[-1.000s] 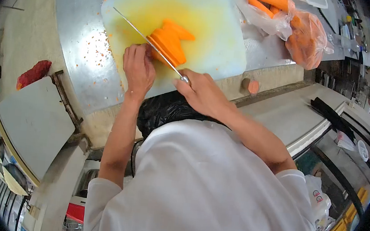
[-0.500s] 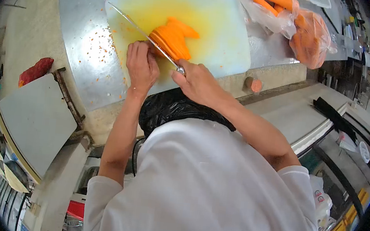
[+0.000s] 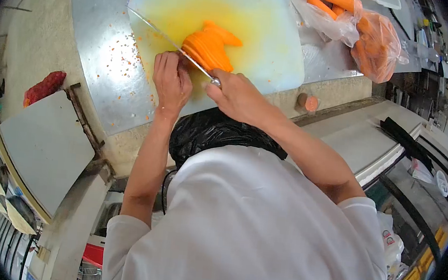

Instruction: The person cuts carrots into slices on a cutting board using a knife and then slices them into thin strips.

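Observation:
My right hand (image 3: pixel 237 96) is wrapped round the handle of a kitchen knife (image 3: pixel 158 31), whose long thin blade points to the far left. Carrot slices (image 3: pixel 206 51) lie overlapping in a fanned stack just beyond the blade, on a yellow-stained white cutting board (image 3: pixel 278 48). On the near side of the blade, my left hand (image 3: pixel 172 80) has its fingers curled and pressed together at the carrot's uncut end. That end is mostly hidden by the fingers and the knife.
Clear plastic bags of carrots (image 3: pixel 375 49) stand right of the board. Orange scraps dot the metal tabletop (image 3: pixel 96 36) on the left. An orange-pink round piece (image 3: pixel 308 102) sits at the counter edge. A black plastic bag (image 3: pixel 219 134) hangs before my body.
The knife and my right hand have shifted slightly left, with the blade still against the carrot stack. My left hand stays almost in the same place.

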{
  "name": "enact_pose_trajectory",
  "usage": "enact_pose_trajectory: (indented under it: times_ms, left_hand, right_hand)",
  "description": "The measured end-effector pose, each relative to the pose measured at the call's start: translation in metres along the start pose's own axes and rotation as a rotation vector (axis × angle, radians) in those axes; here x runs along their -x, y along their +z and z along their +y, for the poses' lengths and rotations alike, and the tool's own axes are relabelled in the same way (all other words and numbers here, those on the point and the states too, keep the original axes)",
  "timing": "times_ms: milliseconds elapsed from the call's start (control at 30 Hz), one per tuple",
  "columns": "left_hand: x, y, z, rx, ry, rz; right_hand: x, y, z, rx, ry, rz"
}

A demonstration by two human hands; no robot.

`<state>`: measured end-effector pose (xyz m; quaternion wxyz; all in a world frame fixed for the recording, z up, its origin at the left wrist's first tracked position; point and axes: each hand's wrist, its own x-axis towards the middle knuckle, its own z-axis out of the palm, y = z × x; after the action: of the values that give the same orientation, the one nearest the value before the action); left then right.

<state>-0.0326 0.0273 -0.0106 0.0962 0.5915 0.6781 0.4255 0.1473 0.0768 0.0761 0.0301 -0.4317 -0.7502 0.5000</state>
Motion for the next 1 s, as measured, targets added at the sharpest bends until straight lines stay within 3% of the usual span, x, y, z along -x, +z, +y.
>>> enact_pose_trajectory:
  times_ms: [233, 433, 600, 767, 1000]
  left_hand:
    - [0.003, 0.001, 0.005, -0.004, -0.037, 0.024]
    - [0.0, 0.002, 0.004, 0.019, -0.04, 0.032]
    - [0.003, -0.001, -0.003, 0.009, -0.038, 0.027]
    - [0.002, -0.003, 0.007, 0.019, -0.075, 0.02]
    - [0.004, -0.002, 0.003, 0.045, -0.078, 0.035]
  right_hand:
    - [0.026, -0.032, -0.036, -0.087, 0.055, -0.059]
    - [0.021, -0.029, -0.023, -0.086, 0.039, -0.08]
    - [-0.015, 0.008, 0.006, -0.006, -0.127, 0.05]
    - [0.01, -0.026, -0.034, -0.052, 0.027, -0.076]
    - [0.009, -0.024, -0.028, -0.064, -0.02, -0.055]
